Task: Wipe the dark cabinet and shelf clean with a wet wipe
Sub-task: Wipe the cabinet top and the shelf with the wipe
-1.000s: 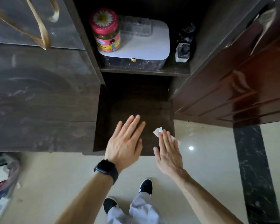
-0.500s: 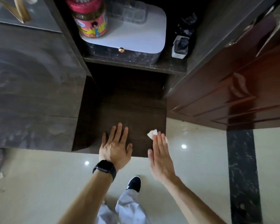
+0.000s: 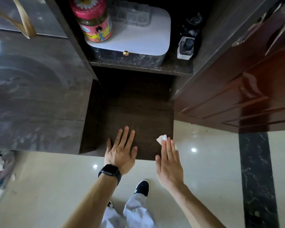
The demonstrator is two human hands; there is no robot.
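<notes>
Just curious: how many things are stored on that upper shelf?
3: a pink-lidded jar on a white-topped box, a small clear container to its right. More may hide behind.

- The wet wipe (image 3: pixel 161 139) lies mostly under the right hand (image 3: pixel 169 163); only a white corner shows.
- The pink-lidded jar (image 3: pixel 93 18) is cut off by the top edge.
- The items in the dark right corner of the shelf (image 3: pixel 171 69) are too dim to identify.

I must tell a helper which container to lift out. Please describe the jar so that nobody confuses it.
Look at the upper shelf inside the open dark cabinet. On its left stands the jar, on a white-lidded box. Only it has a pink lid and colourful label.
</notes>
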